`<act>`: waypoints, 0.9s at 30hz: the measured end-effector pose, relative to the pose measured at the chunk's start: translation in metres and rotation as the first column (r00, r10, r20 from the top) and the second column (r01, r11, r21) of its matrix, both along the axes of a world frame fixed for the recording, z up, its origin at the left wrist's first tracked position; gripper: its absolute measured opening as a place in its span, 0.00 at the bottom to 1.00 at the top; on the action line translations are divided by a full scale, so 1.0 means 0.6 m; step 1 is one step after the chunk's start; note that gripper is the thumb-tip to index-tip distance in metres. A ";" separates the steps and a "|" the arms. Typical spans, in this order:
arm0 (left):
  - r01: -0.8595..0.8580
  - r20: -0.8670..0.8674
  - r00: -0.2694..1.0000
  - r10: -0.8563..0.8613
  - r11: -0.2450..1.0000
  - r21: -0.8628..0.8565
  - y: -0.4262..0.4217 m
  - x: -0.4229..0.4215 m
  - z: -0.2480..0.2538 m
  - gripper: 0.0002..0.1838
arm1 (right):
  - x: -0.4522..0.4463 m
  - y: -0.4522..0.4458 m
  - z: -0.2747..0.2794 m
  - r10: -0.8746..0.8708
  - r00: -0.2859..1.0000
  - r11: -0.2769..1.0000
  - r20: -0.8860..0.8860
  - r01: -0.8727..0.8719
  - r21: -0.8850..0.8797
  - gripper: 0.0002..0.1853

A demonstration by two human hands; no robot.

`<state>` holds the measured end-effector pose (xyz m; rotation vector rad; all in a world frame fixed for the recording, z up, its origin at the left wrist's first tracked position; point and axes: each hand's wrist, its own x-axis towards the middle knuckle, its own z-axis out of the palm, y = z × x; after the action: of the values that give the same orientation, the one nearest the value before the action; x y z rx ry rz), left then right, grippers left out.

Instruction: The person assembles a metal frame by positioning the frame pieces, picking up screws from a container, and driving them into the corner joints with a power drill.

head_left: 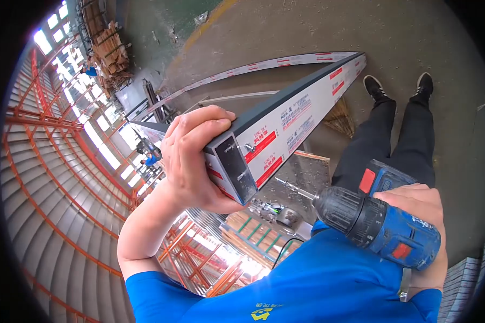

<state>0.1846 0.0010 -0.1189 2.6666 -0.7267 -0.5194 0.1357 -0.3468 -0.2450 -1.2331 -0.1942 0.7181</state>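
Observation:
My left hand [191, 153] is wrapped round the end corner of a dark metal profile frame [302, 110], whose faces carry white protective film with red print. A small screw [249, 147] sticks out of the film-covered face close to that corner. In my right hand [415, 202] is a blue and black cordless drill [382, 223], gripped by its handle. Its bit [293, 187] points toward the frame's end, with the tip a little apart from the face. The palm side of my left hand is hidden behind the profile.
Wooden pallet-like boards [256, 237] lie below the frame, near a cluttered work surface [291, 218]. A straw broom [337, 118] is behind the frame. Stacked profiles [461, 288] stand at lower right. People in blue, one of them a distant person [150, 160], are at the left.

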 end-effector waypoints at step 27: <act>0.028 0.056 0.998 -0.035 0.992 0.119 -0.011 -0.019 0.012 0.44 | 0.060 0.018 -0.049 0.238 0.950 0.915 0.204 -0.289 0.281 0.27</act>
<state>0.1735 -0.0059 -0.1119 2.7949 -0.7781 -0.5103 0.1716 -0.3358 -0.2743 -0.9737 -0.6006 0.7840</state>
